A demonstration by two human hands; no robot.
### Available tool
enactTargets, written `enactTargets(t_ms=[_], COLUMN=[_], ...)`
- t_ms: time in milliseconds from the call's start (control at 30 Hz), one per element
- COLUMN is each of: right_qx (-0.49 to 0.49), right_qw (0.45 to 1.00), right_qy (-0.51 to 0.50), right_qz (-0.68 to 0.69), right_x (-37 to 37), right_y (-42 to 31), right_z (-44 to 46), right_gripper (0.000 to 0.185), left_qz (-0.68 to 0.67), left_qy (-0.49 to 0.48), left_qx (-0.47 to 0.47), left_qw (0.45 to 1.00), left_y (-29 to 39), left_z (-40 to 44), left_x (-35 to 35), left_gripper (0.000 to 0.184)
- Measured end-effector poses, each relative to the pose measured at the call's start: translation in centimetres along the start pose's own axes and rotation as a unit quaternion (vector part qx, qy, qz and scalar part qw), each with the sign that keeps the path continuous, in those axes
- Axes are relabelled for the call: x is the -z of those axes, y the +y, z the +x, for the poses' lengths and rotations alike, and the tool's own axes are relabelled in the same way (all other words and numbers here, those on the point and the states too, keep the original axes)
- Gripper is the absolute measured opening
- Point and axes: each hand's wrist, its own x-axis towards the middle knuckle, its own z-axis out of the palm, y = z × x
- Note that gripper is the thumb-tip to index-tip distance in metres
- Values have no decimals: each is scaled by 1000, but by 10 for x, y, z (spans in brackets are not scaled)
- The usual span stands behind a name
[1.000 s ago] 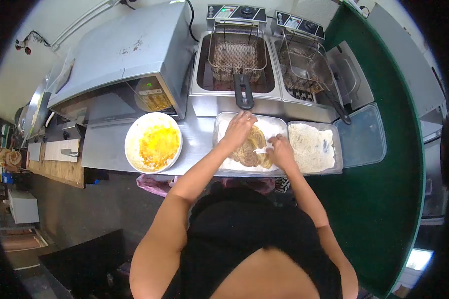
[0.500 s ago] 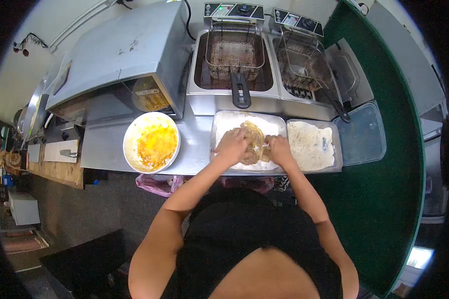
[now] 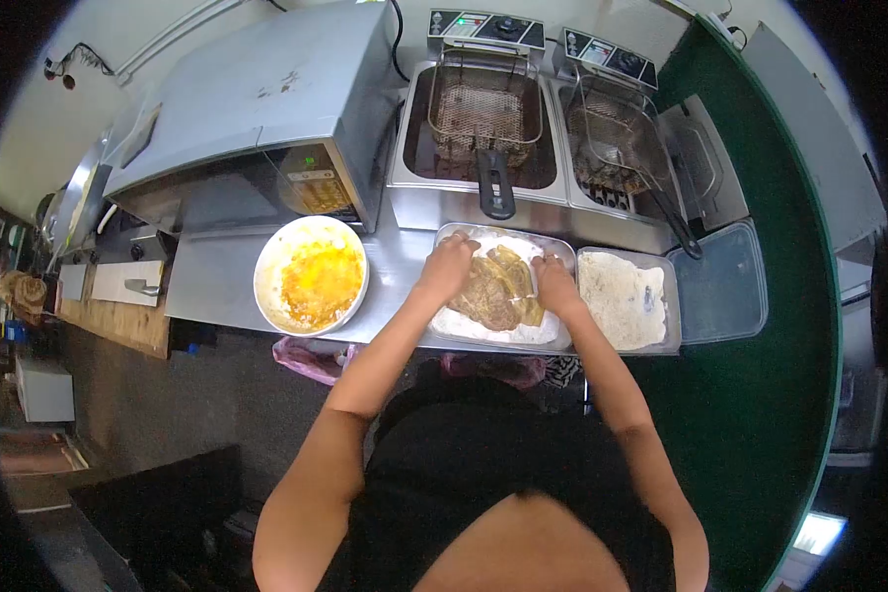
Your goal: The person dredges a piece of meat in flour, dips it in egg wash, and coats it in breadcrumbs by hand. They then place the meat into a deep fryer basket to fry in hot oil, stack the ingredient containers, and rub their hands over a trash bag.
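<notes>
A large flat piece of battered raw meat lies spread on white flour in a metal tray. My left hand is in the flour at the tray's upper left, beside the meat. Its fingers are curled down and what they hold, if anything, is hidden. My right hand is at the tray's right side, close against the meat's right edge. Those fingers are bent together too, and I cannot make out what is in them.
To the left stands a white bowl of yellow-orange batter. A second tray of flour and a clear plastic lid lie to the right. Two fryers with baskets stand behind, and a microwave at back left.
My hands have moved apart. The left one has left the meat for the flour at the upper left, and the meat now lies flatter and more exposed. The view has shifted slightly.
</notes>
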Motion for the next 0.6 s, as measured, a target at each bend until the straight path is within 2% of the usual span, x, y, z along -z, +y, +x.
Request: enactTargets(t_ms=[100,200,300,400,433,533,567,600], right_qx=[-37,-31,-13,-12,37,77,19,17], right_qw=[996,986,955,931,919,955,976,984], right_qy=[-24,19,-89,-100,-92,6,4,31], right_qz=[72,165,283,351,381,288,218,176], right_x=[-7,9,49,69,65,49,49,42], right_y=[11,9,-30,-58,-54,-31,-26,-19], right_z=[10,10,8,8,9,10,8,6], right_gripper=[37,25,24,27,33,37,37,36], left_qz=[-25,-36,-39,-43,-44,-40,-39,-44], left_qy=[-10,1,25,17,11,-38,-60,-69], left_qx=[17,23,23,25,23,6,-3,-26], left_qw=[999,999,999,999,999,998,997,996], left_y=[0,0,-5,-4,-5,-9,-9,-10], left_z=[-8,-11,-17,-18,-19,-20,-20,-21], left_x=[2,8,7,13,12,10,9,3], left_gripper=[31,28,27,27,27,30,31,32])
